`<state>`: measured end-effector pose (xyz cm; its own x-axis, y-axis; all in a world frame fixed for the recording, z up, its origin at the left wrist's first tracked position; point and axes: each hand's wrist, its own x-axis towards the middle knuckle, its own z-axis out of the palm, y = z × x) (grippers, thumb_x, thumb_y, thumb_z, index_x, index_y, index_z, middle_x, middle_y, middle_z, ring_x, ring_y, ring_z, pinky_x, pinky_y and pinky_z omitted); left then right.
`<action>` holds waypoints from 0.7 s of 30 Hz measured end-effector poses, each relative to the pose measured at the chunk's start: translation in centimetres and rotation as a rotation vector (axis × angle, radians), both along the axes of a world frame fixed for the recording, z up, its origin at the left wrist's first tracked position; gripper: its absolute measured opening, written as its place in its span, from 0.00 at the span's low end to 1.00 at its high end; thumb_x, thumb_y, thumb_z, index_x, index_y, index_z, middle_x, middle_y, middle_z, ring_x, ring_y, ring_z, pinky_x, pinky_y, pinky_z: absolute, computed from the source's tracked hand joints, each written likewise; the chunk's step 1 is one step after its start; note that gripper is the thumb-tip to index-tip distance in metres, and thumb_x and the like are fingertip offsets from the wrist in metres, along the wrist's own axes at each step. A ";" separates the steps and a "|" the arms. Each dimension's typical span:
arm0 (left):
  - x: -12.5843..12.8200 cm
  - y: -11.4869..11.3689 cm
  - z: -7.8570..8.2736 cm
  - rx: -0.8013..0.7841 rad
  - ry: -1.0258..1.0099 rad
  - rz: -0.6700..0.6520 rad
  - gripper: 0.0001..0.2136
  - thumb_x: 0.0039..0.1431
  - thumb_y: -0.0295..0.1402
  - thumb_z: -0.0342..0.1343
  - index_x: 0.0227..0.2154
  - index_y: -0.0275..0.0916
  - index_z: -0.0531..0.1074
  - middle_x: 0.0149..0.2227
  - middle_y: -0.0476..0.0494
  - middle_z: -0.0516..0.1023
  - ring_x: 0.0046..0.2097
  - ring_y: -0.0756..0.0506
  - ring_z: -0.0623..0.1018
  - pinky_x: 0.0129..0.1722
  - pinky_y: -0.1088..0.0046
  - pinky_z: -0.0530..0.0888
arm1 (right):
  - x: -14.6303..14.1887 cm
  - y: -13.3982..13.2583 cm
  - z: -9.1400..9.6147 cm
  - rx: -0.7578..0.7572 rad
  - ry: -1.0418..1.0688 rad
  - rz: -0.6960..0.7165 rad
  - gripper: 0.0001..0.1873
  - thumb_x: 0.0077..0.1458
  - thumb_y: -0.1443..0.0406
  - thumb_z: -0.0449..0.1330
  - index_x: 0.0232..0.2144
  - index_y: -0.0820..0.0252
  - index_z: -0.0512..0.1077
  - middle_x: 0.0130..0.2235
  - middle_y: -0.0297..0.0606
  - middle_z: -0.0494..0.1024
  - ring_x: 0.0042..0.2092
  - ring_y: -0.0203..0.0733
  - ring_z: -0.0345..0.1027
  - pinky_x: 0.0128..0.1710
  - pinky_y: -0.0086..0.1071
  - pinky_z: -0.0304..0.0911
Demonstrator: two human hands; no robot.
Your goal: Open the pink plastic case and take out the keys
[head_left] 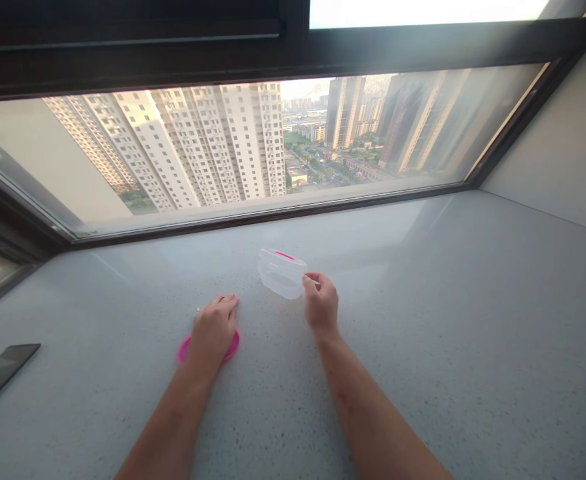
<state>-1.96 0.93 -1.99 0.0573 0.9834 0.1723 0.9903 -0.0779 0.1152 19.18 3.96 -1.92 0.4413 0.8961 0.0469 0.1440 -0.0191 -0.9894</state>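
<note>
One right hand (321, 303) pinches one clear container (280, 275); one left hand (214, 327) overlies one pink disc (233, 345), grip unclear.

We can read no text, label, brand, number or sign here. On the clear plastic container (281, 280) we make out only a pink streak (286, 255) near the rim, nothing we can take for letters. The left hand (216, 319) hides most of the pink lid (233, 343), and we find no wording on its visible rim. The dark phone-like slab (3, 373) at the left shows us no legible characters; the far high-rises (233, 143) are too small for us to read.
</note>
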 end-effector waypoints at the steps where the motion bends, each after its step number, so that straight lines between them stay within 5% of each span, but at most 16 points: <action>1: -0.3 0.0 0.0 0.013 -0.015 0.025 0.16 0.60 0.29 0.44 0.46 0.37 0.74 0.52 0.42 0.74 0.56 0.40 0.70 0.53 0.62 0.66 | -0.1 -0.1 0.2 -0.009 -0.022 0.014 0.17 0.50 0.56 0.53 0.32 0.63 0.74 0.30 0.42 0.78 0.32 0.45 0.70 0.32 0.33 0.61; 5: -1.1 0.0 0.2 0.050 -0.082 0.090 0.14 0.58 0.29 0.47 0.42 0.35 0.76 0.49 0.39 0.77 0.51 0.42 0.74 0.51 0.65 0.68 | -0.3 0.0 0.2 0.000 -0.029 0.153 0.19 0.53 0.55 0.50 0.32 0.62 0.75 0.29 0.39 0.77 0.32 0.43 0.70 0.31 0.31 0.60; 12: -0.9 -0.3 0.8 0.126 -0.194 0.315 0.09 0.52 0.35 0.54 0.34 0.45 0.77 0.42 0.45 0.80 0.48 0.37 0.75 0.51 0.50 0.64 | -0.9 0.9 -1.8 -0.005 0.258 0.431 0.28 0.52 0.56 0.56 0.55 0.57 0.64 0.53 0.44 0.71 0.51 0.47 0.66 0.46 0.37 0.62; 21: 0.0 -0.1 1.4 0.363 -0.237 0.137 0.11 0.53 0.31 0.54 0.39 0.38 0.75 0.45 0.41 0.78 0.47 0.39 0.74 0.49 0.61 0.68 | -0.8 1.0 -1.6 -0.065 0.304 0.348 0.28 0.51 0.58 0.56 0.54 0.62 0.63 0.53 0.49 0.69 0.51 0.48 0.66 0.46 0.39 0.63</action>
<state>-1.95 0.84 -0.59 -0.1517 0.8526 0.5001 0.9439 -0.0252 0.3292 18.41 4.99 -3.54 0.0987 0.9902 -0.0989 -0.1430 -0.0843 -0.9861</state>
